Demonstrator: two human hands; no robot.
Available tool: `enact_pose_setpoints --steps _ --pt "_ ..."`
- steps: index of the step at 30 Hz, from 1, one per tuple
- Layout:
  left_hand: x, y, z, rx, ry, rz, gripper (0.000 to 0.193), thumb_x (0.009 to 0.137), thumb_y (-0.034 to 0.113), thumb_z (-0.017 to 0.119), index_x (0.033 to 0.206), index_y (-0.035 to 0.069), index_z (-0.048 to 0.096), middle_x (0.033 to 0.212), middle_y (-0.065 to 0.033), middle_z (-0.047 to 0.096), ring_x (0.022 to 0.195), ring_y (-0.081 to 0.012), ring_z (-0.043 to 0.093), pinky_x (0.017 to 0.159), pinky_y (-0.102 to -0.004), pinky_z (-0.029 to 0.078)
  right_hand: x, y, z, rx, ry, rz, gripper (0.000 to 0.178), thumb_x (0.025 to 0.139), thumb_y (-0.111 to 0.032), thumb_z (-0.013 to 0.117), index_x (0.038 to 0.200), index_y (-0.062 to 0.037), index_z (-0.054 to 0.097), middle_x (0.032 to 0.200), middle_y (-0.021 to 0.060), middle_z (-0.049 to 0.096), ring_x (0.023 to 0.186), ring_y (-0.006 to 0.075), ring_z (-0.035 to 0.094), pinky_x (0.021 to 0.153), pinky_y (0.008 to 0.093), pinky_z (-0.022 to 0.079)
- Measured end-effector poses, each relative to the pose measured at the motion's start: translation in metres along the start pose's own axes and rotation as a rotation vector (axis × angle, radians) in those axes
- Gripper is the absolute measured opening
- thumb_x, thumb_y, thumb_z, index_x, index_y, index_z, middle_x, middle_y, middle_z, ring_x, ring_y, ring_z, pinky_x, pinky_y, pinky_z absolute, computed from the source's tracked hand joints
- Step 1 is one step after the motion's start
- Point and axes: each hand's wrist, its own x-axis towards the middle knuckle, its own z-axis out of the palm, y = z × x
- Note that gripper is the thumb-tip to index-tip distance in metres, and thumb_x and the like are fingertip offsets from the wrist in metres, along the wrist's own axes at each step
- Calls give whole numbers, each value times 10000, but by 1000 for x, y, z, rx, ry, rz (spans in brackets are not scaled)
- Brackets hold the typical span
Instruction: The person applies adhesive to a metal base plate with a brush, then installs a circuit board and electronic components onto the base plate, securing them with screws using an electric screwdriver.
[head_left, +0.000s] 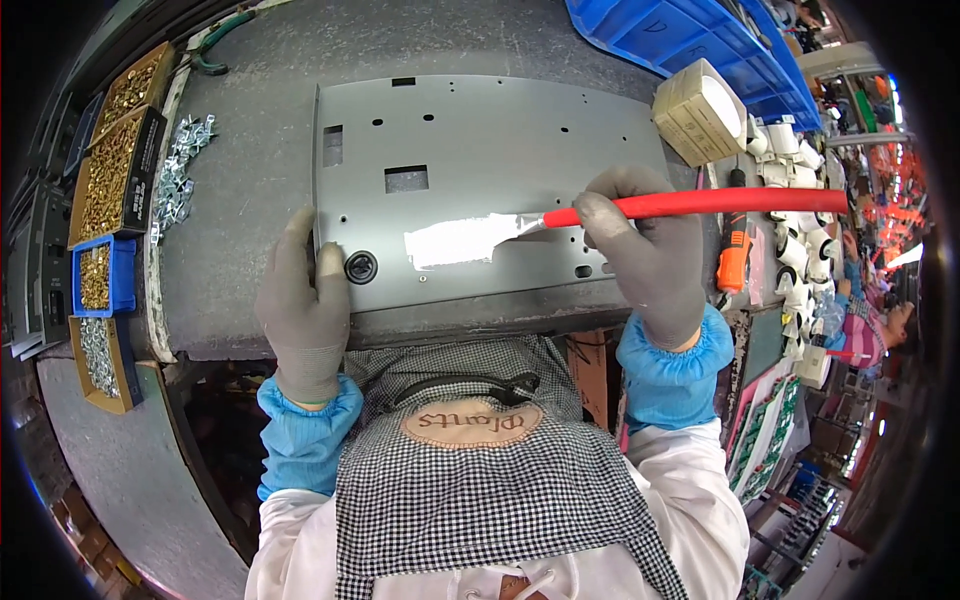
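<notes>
A grey metal panel point(490, 130) with several cut-outs and holes lies flat on the bench in front of me. My left hand point(305, 300), in a grey glove, grips its left edge, thumb on top near a round black fitting point(361, 266). My right hand point(650, 245), gloved too, is closed around the red handle of a brush point(730, 203), which points left and slightly down. Its bristle end touches a white coating patch point(450, 245) on the panel's lower middle.
Loose metal clips point(180, 165) lie left of the panel, beside boxes of brass-coloured parts point(112, 165) and a blue tray point(122, 275). A carton with a white roll point(695, 115), a blue crate point(660, 35) and an orange-handled screwdriver point(735, 255) are at the right. Green-handled pliers point(215, 45) lie far left.
</notes>
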Motion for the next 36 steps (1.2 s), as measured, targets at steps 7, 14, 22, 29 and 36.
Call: enact_pose_setpoints --steps 7,14,22,29,36 --pt "5 5 4 -27 -16 20 394 941 83 596 1323 -11 620 1118 -215 696 983 -338 708 855 -402 555 -2 -5 18 32 -63 -400 110 853 -149 712 861 -41 696 777 66 635 747 212 613 684 352 471" --pt "-1 -1 2 -187 -14 -57 407 992 74 567 1373 -70 569 1220 -194 684 1059 -244 661 937 -369 516 -5 15 19 -142 9 -407 110 816 -159 757 880 -88 702 843 96 658 850 306 620 788 429 483" --pt "-6 0 0 -232 -38 -67 420 1015 98 567 1402 -65 550 1276 -208 667 1084 -254 656 955 -357 508 -20 18 -171 237 463 -364 380 963 -156 621 1308 0 591 1029 104 694 936 169 663 875 305 524" --pt "-3 11 4 -194 -18 -42 392 1010 85 552 1377 -52 574 1238 -202 681 1020 -249 668 898 -356 523 48 65 -316 -221 716 -106 288 925 -71 538 1176 -49 676 1009 90 704 798 179 668 723 321 554" --pt "1 12 -1 -145 -13 -66 396 990 64 546 1367 -56 574 1223 -200 681 1088 -256 650 951 -358 508 117 81 -296 -579 778 -358 196 927 -65 556 1059 -46 699 977 132 656 839 233 663 755 354 541"
